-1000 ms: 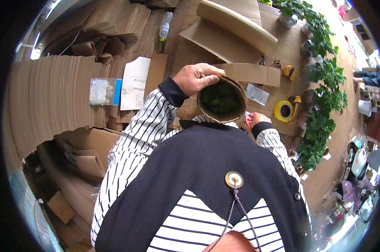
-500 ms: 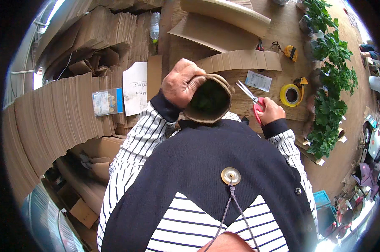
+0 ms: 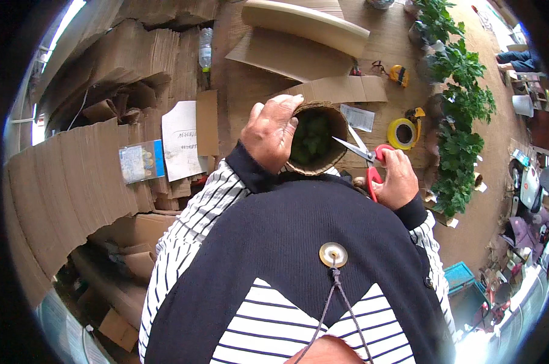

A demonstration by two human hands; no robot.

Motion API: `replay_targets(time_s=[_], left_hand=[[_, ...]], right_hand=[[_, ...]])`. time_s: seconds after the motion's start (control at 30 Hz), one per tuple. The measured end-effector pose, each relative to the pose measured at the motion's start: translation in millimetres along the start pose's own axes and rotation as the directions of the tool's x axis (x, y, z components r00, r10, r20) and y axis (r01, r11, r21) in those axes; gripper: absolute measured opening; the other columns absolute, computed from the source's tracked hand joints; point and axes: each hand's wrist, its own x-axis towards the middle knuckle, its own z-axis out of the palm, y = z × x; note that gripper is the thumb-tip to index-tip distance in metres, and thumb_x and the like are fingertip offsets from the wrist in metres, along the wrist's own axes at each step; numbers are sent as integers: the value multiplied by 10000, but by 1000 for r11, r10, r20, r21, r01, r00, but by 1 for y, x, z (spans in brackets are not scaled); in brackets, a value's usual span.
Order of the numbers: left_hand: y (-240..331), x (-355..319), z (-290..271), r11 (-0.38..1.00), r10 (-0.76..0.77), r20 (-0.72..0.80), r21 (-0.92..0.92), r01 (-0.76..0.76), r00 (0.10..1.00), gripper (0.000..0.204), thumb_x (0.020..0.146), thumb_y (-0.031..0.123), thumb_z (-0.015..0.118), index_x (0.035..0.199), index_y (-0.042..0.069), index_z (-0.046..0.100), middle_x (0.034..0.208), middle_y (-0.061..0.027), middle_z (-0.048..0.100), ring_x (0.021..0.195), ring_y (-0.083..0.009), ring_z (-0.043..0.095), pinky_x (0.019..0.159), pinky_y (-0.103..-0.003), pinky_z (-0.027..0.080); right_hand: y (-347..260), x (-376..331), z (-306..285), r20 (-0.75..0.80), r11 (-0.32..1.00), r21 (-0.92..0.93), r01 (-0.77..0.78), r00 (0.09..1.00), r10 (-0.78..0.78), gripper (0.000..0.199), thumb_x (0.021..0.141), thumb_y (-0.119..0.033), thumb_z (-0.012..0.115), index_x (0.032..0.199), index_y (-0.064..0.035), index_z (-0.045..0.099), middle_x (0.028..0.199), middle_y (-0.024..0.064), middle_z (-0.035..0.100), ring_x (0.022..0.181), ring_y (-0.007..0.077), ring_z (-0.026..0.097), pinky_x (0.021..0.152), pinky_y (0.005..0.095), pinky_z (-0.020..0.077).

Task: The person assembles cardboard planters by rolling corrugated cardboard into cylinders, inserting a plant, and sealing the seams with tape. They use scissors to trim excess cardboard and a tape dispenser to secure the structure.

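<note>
One head-worn fisheye looks steeply down, close over the torso (edges bending), worktop (image 3: 256,97) toward twelve o'clock.

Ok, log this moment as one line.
left hand: grips rim of brown pot with green plant | right hand: holds red scissors, blades open at pot | nearby: yellow tape roll

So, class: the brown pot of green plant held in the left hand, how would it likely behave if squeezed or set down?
The brown pot looks thin and fibrous, so it would probably give under a squeeze. The left hand lifts it alone by the rim, suggesting lightness. With leafy plant filling it, it might tip if set down carelessly.
</note>
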Motion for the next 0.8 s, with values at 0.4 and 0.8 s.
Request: replay_targets(time_s=[0.4, 0.8], left_hand=[[-23, 5, 8, 959, 52, 57, -280, -34, 997, 516, 811, 120, 601, 1315, 49, 513, 1287, -195, 524, 1195, -359, 511, 1031, -404, 412], [-6, -14, 15, 925, -136, 53, -351, 146, 989, 591, 761, 112, 653, 1328, 84, 491, 1377, -249, 428, 1271, -370, 472, 1053, -398, 390]], right_hand=[[-19, -9, 13, -72, 971, -72, -229, 972, 224, 577, 731, -509, 760, 1034, -43, 602, 926, 110, 623, 859, 295, 630, 729, 399, 511], [-24, -43, 17, -83, 969, -170, -179, 982, 167, 633, 711, -484, 793, 1079, -18, 576, 958, 157, 588, 911, 347, 597, 781, 424, 496]])
